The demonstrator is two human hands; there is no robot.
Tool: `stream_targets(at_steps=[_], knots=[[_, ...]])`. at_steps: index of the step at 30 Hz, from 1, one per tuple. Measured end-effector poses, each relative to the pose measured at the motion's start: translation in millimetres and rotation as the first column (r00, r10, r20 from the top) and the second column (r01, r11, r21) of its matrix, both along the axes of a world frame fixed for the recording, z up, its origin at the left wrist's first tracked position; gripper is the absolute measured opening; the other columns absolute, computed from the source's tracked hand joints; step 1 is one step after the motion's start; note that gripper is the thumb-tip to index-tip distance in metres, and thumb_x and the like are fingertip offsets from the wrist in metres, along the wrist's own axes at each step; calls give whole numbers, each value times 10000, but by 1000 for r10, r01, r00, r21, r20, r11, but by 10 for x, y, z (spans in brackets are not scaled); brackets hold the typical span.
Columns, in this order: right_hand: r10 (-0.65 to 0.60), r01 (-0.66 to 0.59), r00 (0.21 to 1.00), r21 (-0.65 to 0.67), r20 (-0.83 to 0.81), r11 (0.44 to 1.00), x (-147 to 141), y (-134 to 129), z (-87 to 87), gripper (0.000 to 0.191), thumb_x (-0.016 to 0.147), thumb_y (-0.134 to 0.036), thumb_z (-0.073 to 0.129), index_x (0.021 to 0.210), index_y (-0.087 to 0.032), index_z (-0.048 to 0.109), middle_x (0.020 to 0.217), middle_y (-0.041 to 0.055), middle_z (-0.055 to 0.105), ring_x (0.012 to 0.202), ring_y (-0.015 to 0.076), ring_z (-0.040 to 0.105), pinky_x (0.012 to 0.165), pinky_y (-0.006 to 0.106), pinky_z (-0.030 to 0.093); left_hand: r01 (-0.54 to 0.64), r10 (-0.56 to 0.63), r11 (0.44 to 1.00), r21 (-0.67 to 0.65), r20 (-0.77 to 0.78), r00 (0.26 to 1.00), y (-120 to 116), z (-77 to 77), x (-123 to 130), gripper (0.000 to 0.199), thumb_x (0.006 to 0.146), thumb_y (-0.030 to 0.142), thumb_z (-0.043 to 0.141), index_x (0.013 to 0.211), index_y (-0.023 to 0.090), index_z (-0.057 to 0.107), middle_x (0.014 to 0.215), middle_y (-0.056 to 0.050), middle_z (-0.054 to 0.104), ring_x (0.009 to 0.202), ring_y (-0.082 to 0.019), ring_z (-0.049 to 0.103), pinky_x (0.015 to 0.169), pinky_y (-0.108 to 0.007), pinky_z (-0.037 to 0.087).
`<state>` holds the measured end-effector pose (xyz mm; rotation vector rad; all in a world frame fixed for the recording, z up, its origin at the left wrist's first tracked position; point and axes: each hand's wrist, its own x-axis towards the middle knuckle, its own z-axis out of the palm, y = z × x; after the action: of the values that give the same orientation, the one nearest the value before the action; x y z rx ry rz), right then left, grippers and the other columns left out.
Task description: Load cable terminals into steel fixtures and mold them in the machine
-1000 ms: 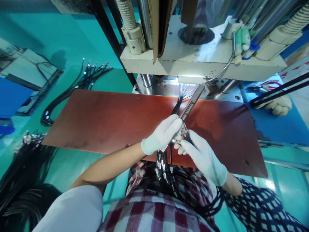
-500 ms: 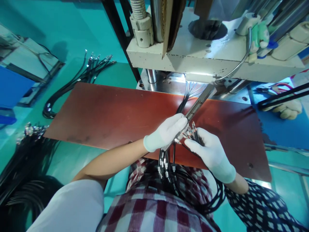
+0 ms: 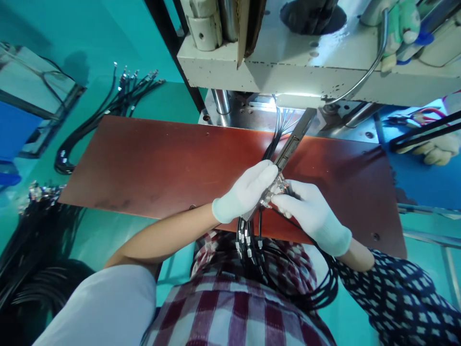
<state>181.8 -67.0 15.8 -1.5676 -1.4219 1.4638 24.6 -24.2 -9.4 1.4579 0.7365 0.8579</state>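
My left hand [image 3: 250, 190], in a white glove, is closed on a long metal bar [image 3: 293, 144] that slants up toward the machine. Also gloved, my right hand [image 3: 311, 214] is closed on black cables with metal ends [image 3: 279, 185], which lie against the bar's lower part. Other black cables [image 3: 272, 151] with thin bare tips pass beyond my left hand toward the machine's plate. More cables with metal sleeves [image 3: 247, 242] hang below the bar over the checked apron. My fingertips partly hide the cable ends.
Under my hands is a reddish-brown board [image 3: 154, 163]. A white machine head [image 3: 302, 72] overhangs its far side, above a steel plate [image 3: 237, 113]. Black cable bundles [image 3: 86, 129] lie at the left. Pliers [image 3: 406, 120] and a glove [image 3: 439, 149] are at the right.
The view has shifted, so the machine and board sit higher in the picture. My right hand's fingers have moved closer to the bar, and the cable ends now lie against it.
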Motion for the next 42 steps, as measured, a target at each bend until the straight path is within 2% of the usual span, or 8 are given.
stream_targets(at_steps=[4, 10, 15, 19, 25, 33, 39, 42], knots=[[-34, 33, 999, -36, -25, 999, -42, -20, 18, 219, 791, -336, 597, 663, -180, 513, 572, -43, 473, 558, 99, 397, 520, 252, 309, -15, 15, 1000, -2, -24, 1000, -49, 9, 16, 344, 1031, 427, 358, 786, 192, 410, 737, 17, 430, 678, -116, 413, 668, -272, 395], [-11, 5, 997, 67, 77, 998, -15, -57, -84, 177, 815, -313, 613, 723, -179, 543, 647, -37, 546, 617, 108, 454, 583, 247, 377, -136, 164, 984, 119, -279, 946, -142, -6, 25, 298, 1025, 439, 366, 833, 210, 382, 713, 35, 422, 656, -120, 386, 670, -285, 358], [168, -171, 976, 5, 141, 985, 186, -62, 13, 231, 883, -387, 582, 907, -173, 665, 901, 29, 693, 830, 187, 614, 753, 289, 467, -5, 12, 998, 58, -124, 992, -65, 8, 4, 341, 1036, 435, 327, 807, 194, 408, 756, 14, 456, 696, -116, 439, 690, -272, 403], [186, -196, 974, 66, 133, 978, 286, -77, 94, 259, 930, -334, 515, 1083, -217, 689, 1082, 30, 693, 1056, 208, 627, 949, 306, 450, 20, -18, 1000, 20, -62, 998, -9, 29, -17, 373, 1034, 432, 354, 767, 181, 419, 718, 24, 415, 653, -99, 401, 640, -254, 389], [-16, 21, 984, -24, 176, 999, 291, -109, 101, 185, 824, -365, 684, 879, -191, 650, 767, -20, 626, 721, 142, 562, 635, 251, 420, 98, -99, 986, -135, 6, 995, -29, 12, -32, 415, 1018, 508, 361, 791, 171, 449, 688, 33, 445, 593, -89, 413, 594, -253, 386], [-61, 12, 979, -241, -195, 970, 298, -75, 132, 263, 878, -397, 650, 797, -146, 639, 785, 15, 612, 737, 129, 527, 702, 258, 421, 137, -137, 988, -72, -1, 991, -1, 2, -43, 448, 1008, 539, 357, 797, 164, 482, 699, 17, 475, 604, -100, 426, 605, -260, 393], [114, -118, 993, -225, -32, 967, 337, -6, 97, 323, 824, -449, 674, 704, -153, 624, 675, -16, 524, 635, 111, 431, 604, 260, 354, 135, -135, 990, -36, -6, 991, -13, -3, -42, 440, 1018, 511, 352, 780, 163, 476, 700, 15, 473, 612, -98, 424, 611, -258, 386], [80, -73, 996, -127, 44, 989, 265, -45, 129, 269, 833, -411, 640, 731, -163, 628, 723, -5, 570, 693, 131, 483, 646, 259, 386, 137, -137, 989, -61, 7, 991, -19, -11, -33, 430, 1018, 513, 352, 793, 167, 472, 688, 20, 473, 595, -96, 425, 587, -255, 385]])
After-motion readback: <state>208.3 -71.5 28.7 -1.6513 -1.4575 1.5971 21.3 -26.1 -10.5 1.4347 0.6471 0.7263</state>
